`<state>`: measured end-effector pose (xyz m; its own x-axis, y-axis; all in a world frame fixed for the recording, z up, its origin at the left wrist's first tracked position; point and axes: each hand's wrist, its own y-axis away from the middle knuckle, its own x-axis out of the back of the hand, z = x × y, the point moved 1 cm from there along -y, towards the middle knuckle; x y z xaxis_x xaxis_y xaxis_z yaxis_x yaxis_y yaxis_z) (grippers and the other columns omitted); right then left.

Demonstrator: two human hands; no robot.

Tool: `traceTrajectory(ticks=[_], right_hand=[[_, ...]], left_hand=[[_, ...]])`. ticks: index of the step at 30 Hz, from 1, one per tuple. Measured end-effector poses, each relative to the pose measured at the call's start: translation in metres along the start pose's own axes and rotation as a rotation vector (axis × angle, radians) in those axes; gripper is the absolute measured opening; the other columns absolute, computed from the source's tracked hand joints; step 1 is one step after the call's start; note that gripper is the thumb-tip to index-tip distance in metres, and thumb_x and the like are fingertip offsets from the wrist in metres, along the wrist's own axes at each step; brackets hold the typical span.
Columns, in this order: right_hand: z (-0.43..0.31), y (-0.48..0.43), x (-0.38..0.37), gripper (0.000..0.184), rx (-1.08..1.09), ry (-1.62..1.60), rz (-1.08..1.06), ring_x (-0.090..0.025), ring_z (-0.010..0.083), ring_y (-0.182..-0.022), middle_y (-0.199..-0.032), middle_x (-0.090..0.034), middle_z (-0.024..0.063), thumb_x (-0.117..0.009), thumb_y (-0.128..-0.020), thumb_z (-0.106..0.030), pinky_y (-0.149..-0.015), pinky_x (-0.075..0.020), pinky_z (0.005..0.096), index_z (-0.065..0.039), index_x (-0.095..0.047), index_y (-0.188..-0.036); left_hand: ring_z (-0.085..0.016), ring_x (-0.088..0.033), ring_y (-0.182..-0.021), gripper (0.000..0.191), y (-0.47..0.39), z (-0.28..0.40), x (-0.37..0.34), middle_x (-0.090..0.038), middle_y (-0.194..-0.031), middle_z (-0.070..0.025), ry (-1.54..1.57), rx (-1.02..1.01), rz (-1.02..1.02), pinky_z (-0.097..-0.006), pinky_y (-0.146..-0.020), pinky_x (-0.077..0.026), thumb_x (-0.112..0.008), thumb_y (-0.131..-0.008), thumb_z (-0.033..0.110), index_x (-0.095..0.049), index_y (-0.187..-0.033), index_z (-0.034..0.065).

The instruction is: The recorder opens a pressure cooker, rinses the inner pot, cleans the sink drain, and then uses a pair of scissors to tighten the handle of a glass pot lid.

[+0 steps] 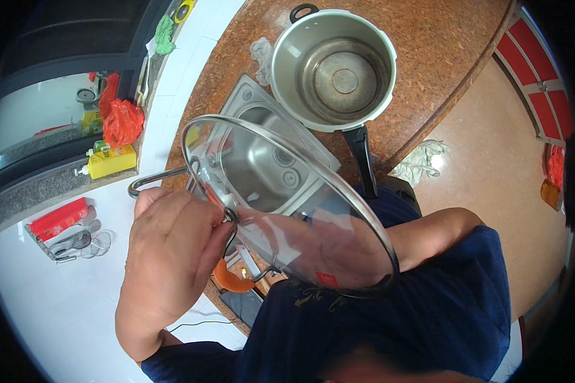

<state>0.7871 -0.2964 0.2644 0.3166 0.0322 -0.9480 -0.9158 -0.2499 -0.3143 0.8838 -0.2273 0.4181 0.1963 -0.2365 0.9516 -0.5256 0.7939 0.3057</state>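
A round glass lid [311, 191] with a metal rim is tilted up in front of me, over part of the sink. My left hand [172, 244] is closed around its arched handle, whose orange grip [235, 280] shows below my fingers. My right forearm reaches behind the glass, and my right hand [263, 227] is seen only dimly through it. Whether its fingers grip anything cannot be made out. Beyond the lid, an uncovered pressure cooker pot [287, 72] stands on the countertop, its long black handle [362, 160] pointing towards me.
The steel sink [263, 139] is set into the brown stone countertop [426, 57], with a metal faucet [158, 179] at its left. A grey cloth [262, 57] lies beside the pot. On the window ledge are a yellow detergent bottle [112, 162] and a red plastic bag [123, 122]. A utensil rack [60, 225] hangs left.
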Motion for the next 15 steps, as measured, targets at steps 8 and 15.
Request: traceTrajectory(ticks=[8, 15], right_hand=[[-0.003, 0.005, 0.001, 0.065, 0.030, 0.015, -0.003, -0.023, 0.0162, -0.129, -0.140, -0.024, 0.0101, -0.037, -0.091, -0.034, -0.107, -0.0134, 0.0280, 0.005, -0.012, -0.137], [0.002, 0.003, 0.003, 0.062, 0.001, -0.100, -0.015, -0.023, 0.0168, -0.129, -0.139, -0.025, 0.0103, -0.033, -0.092, -0.033, -0.108, -0.0121, 0.0281, 0.004, -0.013, -0.137]], left_hand=[[-0.024, -0.051, -0.062, 0.015, -0.004, 0.001, 0.001, -0.053, -0.066, -0.0069, -0.030, 0.026, 0.003, -0.0334, -0.065, -0.038, -0.069, -0.064, 0.005, -0.057, -0.073, 0.0047], [-0.023, -0.051, -0.061, 0.014, -0.003, -0.006, -0.007, -0.051, -0.064, -0.0065, -0.049, -0.106, 0.016, -0.0334, -0.065, -0.038, -0.067, -0.065, 0.007, -0.056, -0.073, 0.0039]])
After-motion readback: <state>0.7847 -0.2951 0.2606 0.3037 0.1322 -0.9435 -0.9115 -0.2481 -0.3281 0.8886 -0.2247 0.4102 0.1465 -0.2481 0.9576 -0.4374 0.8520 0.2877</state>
